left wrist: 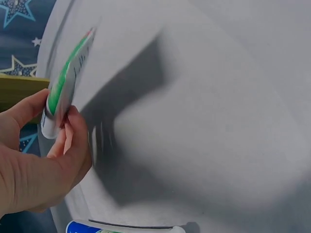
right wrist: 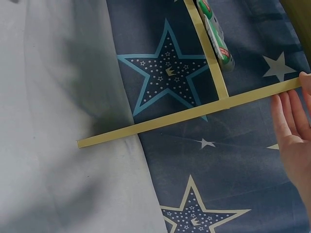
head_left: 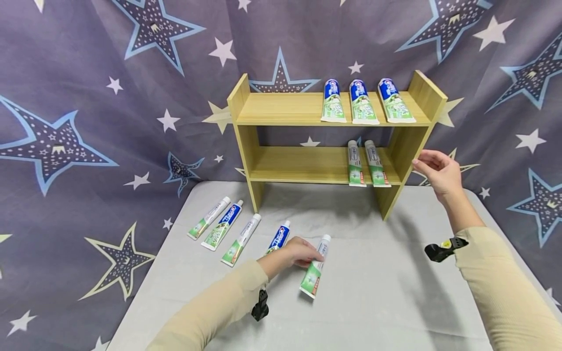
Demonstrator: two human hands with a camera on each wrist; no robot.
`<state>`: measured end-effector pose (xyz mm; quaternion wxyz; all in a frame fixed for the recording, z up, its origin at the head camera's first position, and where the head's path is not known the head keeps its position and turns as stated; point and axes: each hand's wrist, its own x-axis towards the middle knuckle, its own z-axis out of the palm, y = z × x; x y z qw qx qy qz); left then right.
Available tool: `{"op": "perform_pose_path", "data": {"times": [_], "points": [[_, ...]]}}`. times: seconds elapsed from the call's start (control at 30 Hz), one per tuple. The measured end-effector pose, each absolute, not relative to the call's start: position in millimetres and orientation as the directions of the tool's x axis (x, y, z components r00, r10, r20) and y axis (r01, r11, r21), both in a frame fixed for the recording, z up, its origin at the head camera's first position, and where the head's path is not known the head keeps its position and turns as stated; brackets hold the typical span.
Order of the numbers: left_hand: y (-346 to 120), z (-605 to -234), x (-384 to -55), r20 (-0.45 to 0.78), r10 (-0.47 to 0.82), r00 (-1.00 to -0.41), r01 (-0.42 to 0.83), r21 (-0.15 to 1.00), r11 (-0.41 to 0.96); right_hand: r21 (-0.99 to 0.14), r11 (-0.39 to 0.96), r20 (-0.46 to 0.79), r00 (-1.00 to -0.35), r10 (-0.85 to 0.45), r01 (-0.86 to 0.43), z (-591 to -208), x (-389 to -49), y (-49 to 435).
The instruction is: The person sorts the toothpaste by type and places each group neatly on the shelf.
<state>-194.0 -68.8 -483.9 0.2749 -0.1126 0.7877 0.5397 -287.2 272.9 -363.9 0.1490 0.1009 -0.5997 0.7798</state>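
Observation:
My left hand (head_left: 303, 252) pinches a green-and-white toothpaste tube (head_left: 312, 278) between thumb and fingers, low above the grey table. In the left wrist view the same tube (left wrist: 68, 80) slants away from the fingertips, its cap end nearest the hand (left wrist: 53, 165). At the two-tier wooden shelf (head_left: 281, 109), my right hand (head_left: 440, 173) grips the front edge of the right side panel. The right wrist view has the thumb at that panel's edge (right wrist: 214, 108) and the fingers (right wrist: 286, 114) along its outer face.
Three blue-and-green toothpaste tubes (head_left: 362, 105) lie on the top shelf, toward the right. Two green-and-white tubes (head_left: 374, 163) rest on the lower shelf. Several more tubes (head_left: 241, 240) lie on the table (head_left: 351, 312) at left. A star-patterned curtain (head_left: 145, 97) hangs behind.

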Motion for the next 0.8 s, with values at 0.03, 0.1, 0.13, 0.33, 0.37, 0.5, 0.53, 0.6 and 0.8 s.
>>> {"op": "perform_pose_path", "data": {"times": [0.03, 0.1, 0.13, 0.33, 0.37, 0.5, 0.53, 0.6, 0.8], "points": [[-68, -484, -195, -0.570, 0.133, -0.811, -0.493, 0.787, 0.371, -0.905, -0.238, 0.334, -0.936, 0.112, -0.352, -364, -287, 273], [-67, -484, -198, -0.595, 0.151, -0.789, -0.525, 0.782, 0.336, -0.907, -0.235, 0.331, -0.937, 0.112, -0.349, -364, -287, 274], [-67, -484, -199, -0.605, 0.159, -0.780, -0.537, 0.778, 0.325, -0.908, -0.233, 0.330, -0.937, 0.113, -0.347, -364, -287, 274], [-66, -480, -205, -0.655, 0.186, -0.732, -0.608, 0.752, 0.254, -0.910, -0.232, 0.325, -0.938, 0.117, -0.344, -364, -287, 276], [-66, -479, -206, -0.664, 0.191, -0.722, -0.625, 0.746, 0.231, -0.910, -0.233, 0.325, -0.938, 0.118, -0.344, -364, -287, 277], [-67, -474, -210, -0.704, 0.214, -0.677, -0.690, 0.708, 0.146, -0.911, -0.230, 0.323, -0.938, 0.123, -0.343, -363, -287, 277], [-67, -473, -211, -0.714, 0.218, -0.666, -0.706, 0.697, 0.126, -0.911, -0.229, 0.323, -0.938, 0.124, -0.344, -362, -286, 278], [-67, -470, -212, -0.729, 0.222, -0.648, -0.728, 0.678, 0.100, -0.911, -0.227, 0.323, -0.938, 0.128, -0.344, -362, -286, 278], [-74, -471, -214, -0.758, 0.182, -0.627, -0.755, 0.648, 0.100, -0.923, -0.215, 0.300, -0.947, 0.118, -0.319, -363, -287, 276]]}}
